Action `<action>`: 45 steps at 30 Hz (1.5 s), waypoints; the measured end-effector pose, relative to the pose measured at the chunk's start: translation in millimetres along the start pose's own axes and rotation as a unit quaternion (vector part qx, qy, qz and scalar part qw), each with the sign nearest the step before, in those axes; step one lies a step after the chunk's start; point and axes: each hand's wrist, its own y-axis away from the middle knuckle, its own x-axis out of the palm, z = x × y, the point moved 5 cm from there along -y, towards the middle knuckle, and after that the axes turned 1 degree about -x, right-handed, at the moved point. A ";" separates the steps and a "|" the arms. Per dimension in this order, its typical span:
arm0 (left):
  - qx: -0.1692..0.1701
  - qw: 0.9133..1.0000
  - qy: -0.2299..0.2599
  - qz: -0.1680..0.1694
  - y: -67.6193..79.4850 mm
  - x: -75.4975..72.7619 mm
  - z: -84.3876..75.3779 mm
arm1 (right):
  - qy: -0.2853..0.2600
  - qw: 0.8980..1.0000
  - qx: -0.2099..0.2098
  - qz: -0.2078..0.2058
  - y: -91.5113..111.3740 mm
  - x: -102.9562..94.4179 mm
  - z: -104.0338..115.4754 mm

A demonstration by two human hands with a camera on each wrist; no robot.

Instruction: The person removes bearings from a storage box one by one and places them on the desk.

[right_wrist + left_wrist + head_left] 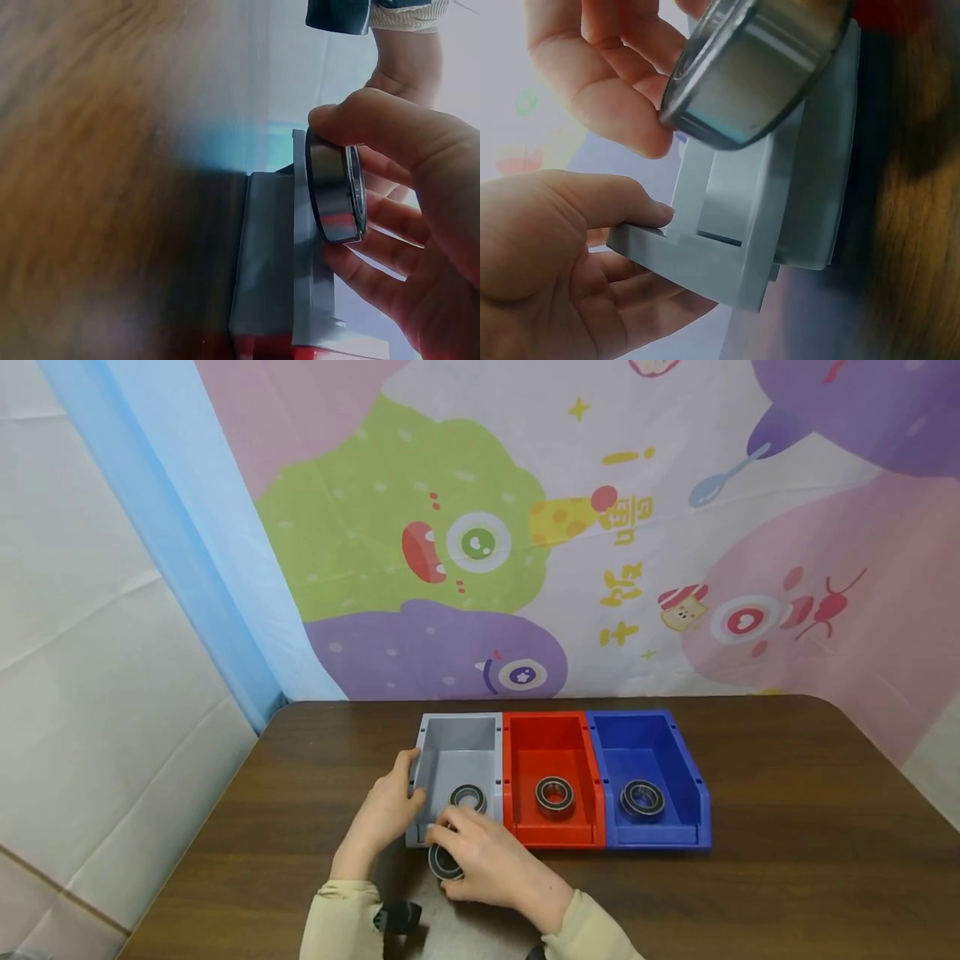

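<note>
A ball bearing (331, 187) with a shiny steel outer ring is pinched between the thumb and fingers of my right hand (491, 864), at the front lip of the grey bin (459, 735). My left hand (384, 810) grips the left side wall of that bin, thumb on the rim in the left wrist view and fingers outside it. Inside the grey bin lies another bearing (468, 797), partly covered by my right hand. One bearing (555, 794) sits in the red bin (543, 743) and one bearing (642, 799) in the blue bin (633, 735).
The three bins stand side by side on a dark wooden table (787, 827). Behind the table hangs a cartoon-printed cloth (570, 602), and a pale wall (97, 635) rises at the left. A small black device (397, 917) is strapped at my left wrist.
</note>
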 end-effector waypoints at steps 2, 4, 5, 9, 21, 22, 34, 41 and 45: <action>-0.002 1.000 0.002 0.003 0.5 0.7 0.6 | -0.012 1.000 0.001 0.010 0.6 1.0 0.9; -0.002 1.000 0.002 0.003 0.9 1.0 0.9 | -0.023 1.000 0.002 0.020 1.2 1.9 1.6; -0.002 1.000 0.002 0.003 1.0 1.2 1.0 | -0.025 0.999 0.003 0.025 1.3 2.3 1.9; 0.000 1.000 0.006 0.002 1.0 0.6 0.4 | -0.017 0.999 0.000 0.035 1.1 2.8 4.2; 0.006 1.000 -0.001 -0.007 0.4 -0.4 -0.9 | 0.031 0.998 -0.013 0.048 1.3 4.4 14.0; 0.006 1.000 0.000 -0.007 0.5 -0.4 -0.8 | 0.032 0.998 -0.014 0.051 1.0 4.2 15.1; 0.021 1.000 -0.015 -0.018 -0.2 -0.5 -0.7 | 0.044 0.995 -0.022 0.092 1.2 11.3 24.1; 0.018 1.000 -0.016 -0.019 -0.4 -0.9 -0.9 | 0.020 0.990 -0.001 0.138 1.9 16.9 23.3; 0.018 0.999 -0.018 -0.020 0.0 -0.7 -0.6 | 0.010 0.988 0.009 0.151 2.4 18.8 23.1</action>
